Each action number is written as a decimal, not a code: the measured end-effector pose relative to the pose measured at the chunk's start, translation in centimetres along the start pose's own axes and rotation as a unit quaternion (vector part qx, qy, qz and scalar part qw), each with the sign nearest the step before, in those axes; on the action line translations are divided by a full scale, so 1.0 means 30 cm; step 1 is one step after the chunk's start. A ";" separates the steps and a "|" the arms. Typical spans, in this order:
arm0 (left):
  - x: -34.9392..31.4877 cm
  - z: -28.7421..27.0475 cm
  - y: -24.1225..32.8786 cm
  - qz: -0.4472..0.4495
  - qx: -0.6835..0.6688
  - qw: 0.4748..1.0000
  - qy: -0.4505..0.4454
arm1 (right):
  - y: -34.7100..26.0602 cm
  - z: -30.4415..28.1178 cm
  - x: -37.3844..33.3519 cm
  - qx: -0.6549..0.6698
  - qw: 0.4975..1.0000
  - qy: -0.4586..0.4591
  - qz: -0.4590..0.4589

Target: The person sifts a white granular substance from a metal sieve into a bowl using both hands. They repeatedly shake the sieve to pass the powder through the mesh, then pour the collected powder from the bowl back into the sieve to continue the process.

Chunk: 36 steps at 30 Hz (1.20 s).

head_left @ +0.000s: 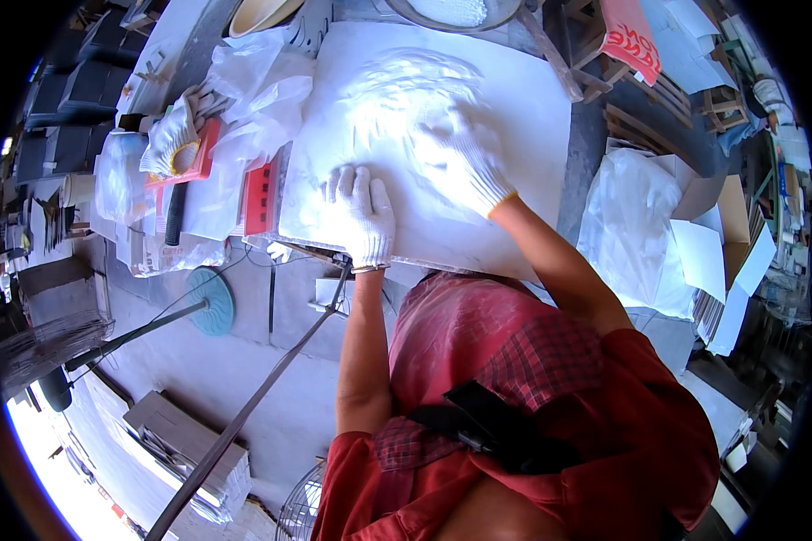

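A large pale slab (523,117) lies in front of me, with white powder (406,81) smeared in arcs over its far middle. My left hand (363,212), in a white knit glove, rests flat on the slab's near left part, fingers stretched out. My right hand (469,167), in a matching glove with a yellow cuff edge, is over the powdered area. Its fingers are smeared by motion and glare, so whether they hold anything is hidden. At the far edge stands a round bowl (451,11) with white powder in it.
Left of the slab are clear plastic bags (266,86), a loose glove (173,144) and a red plastic piece (260,194). A plastic-covered stack (627,216) and an open carton (722,239) stand at the right. A dark pole (244,419) slants across the lower left.
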<state>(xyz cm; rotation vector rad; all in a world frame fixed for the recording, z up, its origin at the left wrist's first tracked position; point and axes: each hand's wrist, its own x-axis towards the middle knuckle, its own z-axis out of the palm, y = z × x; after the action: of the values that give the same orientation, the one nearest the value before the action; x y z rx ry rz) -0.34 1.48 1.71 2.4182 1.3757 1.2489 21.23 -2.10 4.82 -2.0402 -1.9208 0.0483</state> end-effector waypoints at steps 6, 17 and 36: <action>0.004 0.000 -0.009 -0.002 0.002 1.000 -0.020 | -0.015 0.003 0.042 -0.035 0.999 0.017 0.039; 0.007 0.001 0.001 -0.019 -0.017 1.000 0.000 | 0.409 -0.086 -0.068 0.153 0.972 0.016 0.178; 0.002 0.003 0.001 -0.036 -0.009 0.999 -0.001 | 0.175 -0.090 -0.045 0.262 0.954 -0.047 0.139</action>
<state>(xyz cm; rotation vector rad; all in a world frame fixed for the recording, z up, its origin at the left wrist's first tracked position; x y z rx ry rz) -0.25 1.54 1.71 2.3348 1.4324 1.2363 26.84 -4.18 5.70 -1.9316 -1.4449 0.6611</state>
